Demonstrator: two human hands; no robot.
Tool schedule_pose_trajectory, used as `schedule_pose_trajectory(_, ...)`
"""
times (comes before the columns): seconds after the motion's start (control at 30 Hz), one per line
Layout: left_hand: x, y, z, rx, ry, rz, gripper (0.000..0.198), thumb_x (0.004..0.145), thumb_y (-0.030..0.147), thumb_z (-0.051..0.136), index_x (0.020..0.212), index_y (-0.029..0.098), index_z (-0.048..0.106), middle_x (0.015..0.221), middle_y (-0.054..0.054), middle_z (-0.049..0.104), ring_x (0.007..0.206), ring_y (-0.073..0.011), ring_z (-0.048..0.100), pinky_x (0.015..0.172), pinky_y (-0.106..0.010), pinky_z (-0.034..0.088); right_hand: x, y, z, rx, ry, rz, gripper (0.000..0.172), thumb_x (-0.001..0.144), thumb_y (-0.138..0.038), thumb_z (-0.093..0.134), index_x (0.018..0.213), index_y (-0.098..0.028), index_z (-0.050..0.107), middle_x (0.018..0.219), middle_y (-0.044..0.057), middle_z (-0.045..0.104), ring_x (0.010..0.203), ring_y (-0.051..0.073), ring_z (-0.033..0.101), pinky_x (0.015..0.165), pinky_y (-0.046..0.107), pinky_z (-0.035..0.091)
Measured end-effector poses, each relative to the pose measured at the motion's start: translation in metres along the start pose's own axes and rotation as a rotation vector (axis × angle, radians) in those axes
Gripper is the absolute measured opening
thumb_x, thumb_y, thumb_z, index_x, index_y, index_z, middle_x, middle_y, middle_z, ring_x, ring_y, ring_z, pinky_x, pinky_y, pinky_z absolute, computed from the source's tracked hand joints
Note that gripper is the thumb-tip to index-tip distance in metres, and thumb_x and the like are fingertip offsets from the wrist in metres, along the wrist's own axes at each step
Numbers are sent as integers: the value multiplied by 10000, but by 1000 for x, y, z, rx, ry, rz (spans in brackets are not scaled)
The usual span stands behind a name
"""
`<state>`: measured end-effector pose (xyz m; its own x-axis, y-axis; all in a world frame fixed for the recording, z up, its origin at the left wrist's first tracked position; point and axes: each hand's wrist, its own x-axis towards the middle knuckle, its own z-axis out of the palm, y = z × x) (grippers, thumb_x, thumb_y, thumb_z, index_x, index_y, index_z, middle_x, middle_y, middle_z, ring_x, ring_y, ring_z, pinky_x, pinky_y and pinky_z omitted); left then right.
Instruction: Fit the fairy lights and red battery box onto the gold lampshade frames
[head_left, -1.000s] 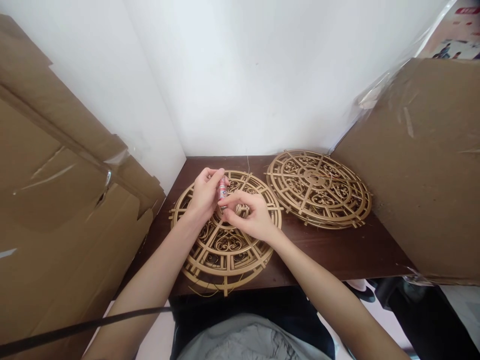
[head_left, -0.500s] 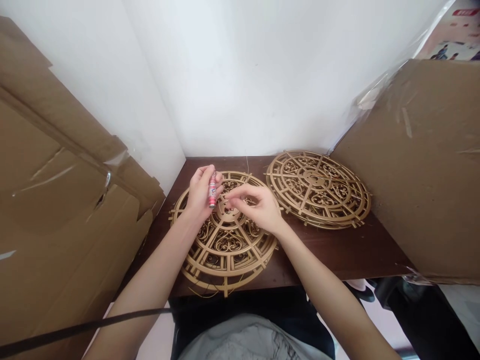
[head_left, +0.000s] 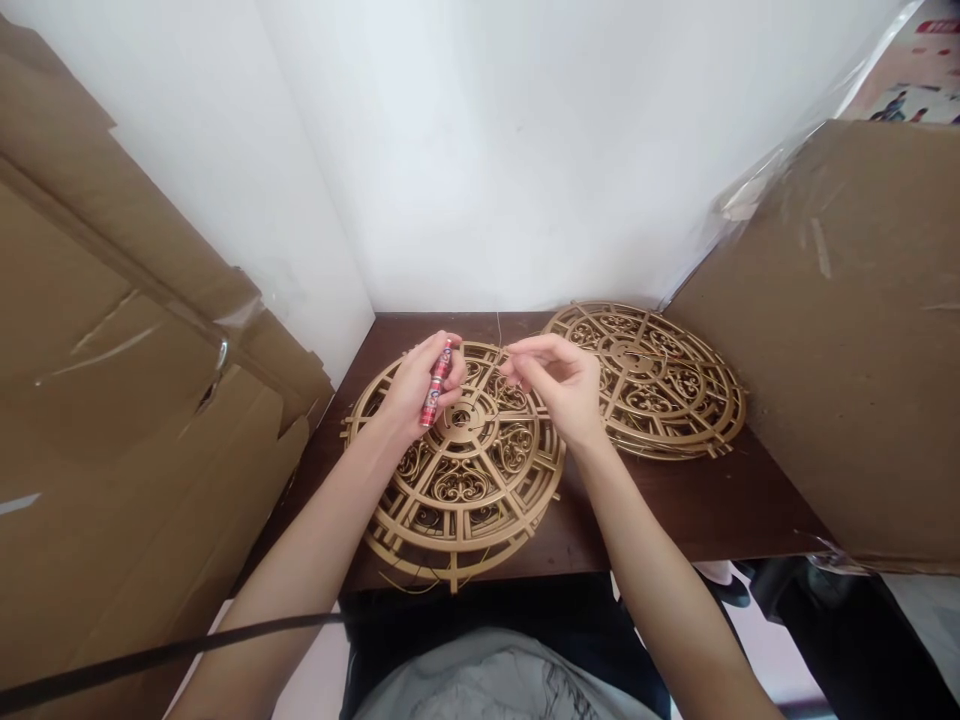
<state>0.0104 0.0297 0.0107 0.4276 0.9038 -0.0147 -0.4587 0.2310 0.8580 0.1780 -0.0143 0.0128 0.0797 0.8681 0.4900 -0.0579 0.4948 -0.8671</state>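
Since the last picture, the person's right hand (head_left: 566, 388) has moved away from the middle of the near stack, out to the right and a bit toward the wall. Its thumb and first finger are close at the tips, but I cannot tell if they touch or pinch something thin. The left hand (head_left: 421, 382) is closed around a small red tube with blue and white print (head_left: 436, 383). That tube now leans, with its top to the right; before, it stood straighter.

Both hands are above a near stack of round, gold, lacy panels (head_left: 450, 430), which lies flat on a shiny dark brown table (head_left: 697, 500). To the right, a second stack of round gold panels (head_left: 660, 380) lies close by, partly behind the right hand. One thin pale wire (head_left: 500, 328) sticks up by the right fingertips. Behind the table is a plain white wall (head_left: 487, 180). Big sheets of brown cardboard stand on the left (head_left: 150, 400) and the right (head_left: 847, 330).
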Motion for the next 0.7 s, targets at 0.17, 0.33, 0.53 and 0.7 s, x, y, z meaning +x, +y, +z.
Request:
schedule_pose_trajectory(0.17,-2,-1,2,128,-14,-57,226,841,361,577,869,137,578,765,-67,676,378,-16,356,295,-121,234,4,1,-6,167,87,43,61,764,-199,658,822,-200,677,663,-13,680,468,68,527,413,190,390)
schedule_pose_trajectory(0.33,-6,1,5,307,-118,-130,271,860,369,556,923,115,627,1006,-148,693,380,6,339,303,-129,234,7,1,-9,419,100,152,64,734,-200,664,797,-212,664,620,-39,641,379,32,381,334,164,243)
schedule_pose_trajectory(0.53,-9,0,7,323,-370,-239,214,860,308,571,981,148,644,912,-86,677,370,9,338,298,-133,231,10,-1,-11,601,111,242,100,680,-170,676,772,-207,658,586,-41,595,459,54,447,339,144,278)
schedule_pose_trajectory(0.7,-8,-2,4,287,-348,-209,153,829,310,617,901,179,648,607,35,498,360,-2,304,295,-127,215,12,0,-14,583,198,232,110,662,-172,628,760,-221,640,601,-40,581,508,76,473,422,181,391)
